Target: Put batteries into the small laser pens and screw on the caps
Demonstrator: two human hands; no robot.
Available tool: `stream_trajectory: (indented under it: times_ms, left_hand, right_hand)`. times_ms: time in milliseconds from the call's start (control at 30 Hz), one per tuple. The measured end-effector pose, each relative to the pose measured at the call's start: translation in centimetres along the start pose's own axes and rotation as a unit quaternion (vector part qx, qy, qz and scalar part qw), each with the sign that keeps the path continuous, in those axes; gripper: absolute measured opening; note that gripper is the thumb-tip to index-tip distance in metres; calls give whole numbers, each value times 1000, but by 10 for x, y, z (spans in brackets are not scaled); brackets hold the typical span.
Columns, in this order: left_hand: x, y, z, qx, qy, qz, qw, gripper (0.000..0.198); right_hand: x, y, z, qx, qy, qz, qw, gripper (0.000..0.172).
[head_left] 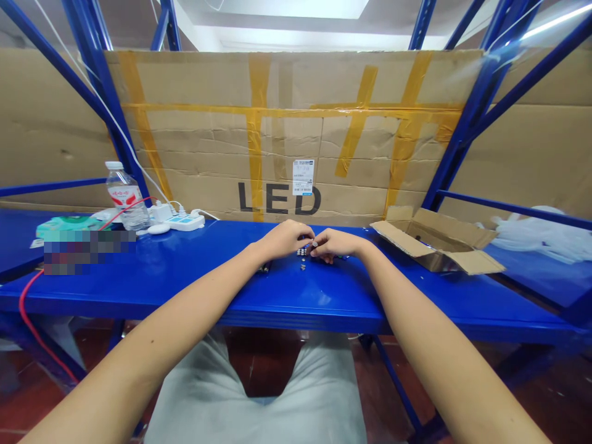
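Note:
My left hand [287,238] and my right hand [333,244] meet over the middle of the blue table, their fingertips almost touching. Between the thumb and fingers of my right hand is a small silver round piece [315,243]. The fingers of my left hand are curled beside it; whatever they pinch is too small or hidden to name. Just below the fingertips sits a tight cluster of small silver pieces [301,251], partly covered by the hands. A single silver piece [303,266] lies nearer to me. Small dark items [264,267] show beneath my left wrist.
An open cardboard box [430,240] stands on the right. On the left are a water bottle [127,197], a white power strip [185,221] with cables and a teal packet [69,226]. A large cardboard sheet [203,148] closes off the back between blue posts.

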State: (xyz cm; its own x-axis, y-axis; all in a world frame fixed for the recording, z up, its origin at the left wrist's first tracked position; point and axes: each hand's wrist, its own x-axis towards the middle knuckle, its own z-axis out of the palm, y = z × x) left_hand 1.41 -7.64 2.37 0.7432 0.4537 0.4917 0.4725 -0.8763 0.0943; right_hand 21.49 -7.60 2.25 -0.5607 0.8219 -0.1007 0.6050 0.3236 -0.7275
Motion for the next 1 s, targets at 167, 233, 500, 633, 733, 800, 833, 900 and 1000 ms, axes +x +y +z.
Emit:
stream_trajectory:
  times_ms: [167,233,500,633,733,800,833,900,1000]
  left_hand:
    - [-1,0,7,50,-12,49,997,23]
    - [-2,0,5,68,-19,52,996,23]
    - [-4,0,-9,55,-57,-33,996,24]
    - [-6,3,-8,15,-137,-58,989,22]
    - [-7,6,-5,8,-162,-66,985,22]
    - [-7,7,-4,15,-168,-68,983,24]
    - [-7,7,-4,19,-172,-68,983,24]
    - [-7,7,-4,25,-185,-65,980,22]
    - [-5,7,-2,23,-207,-53,977,19]
  right_hand:
    - [-1,-2,1,9,14,3,1000,15]
    - [-1,0,1,20,9,4,1000,17]
    - [2,8,-6,56,-29,24,998,32]
    - [0,7,-6,37,-28,25,999,32]
    - [0,8,-6,23,-28,15,999,30]
    - [1,9,-6,19,-27,14,999,30]
    - [1,9,-6,17,-26,16,999,31]
    - [1,9,-6,13,-23,20,999,33]
    - [1,9,-7,11,-25,19,999,33]
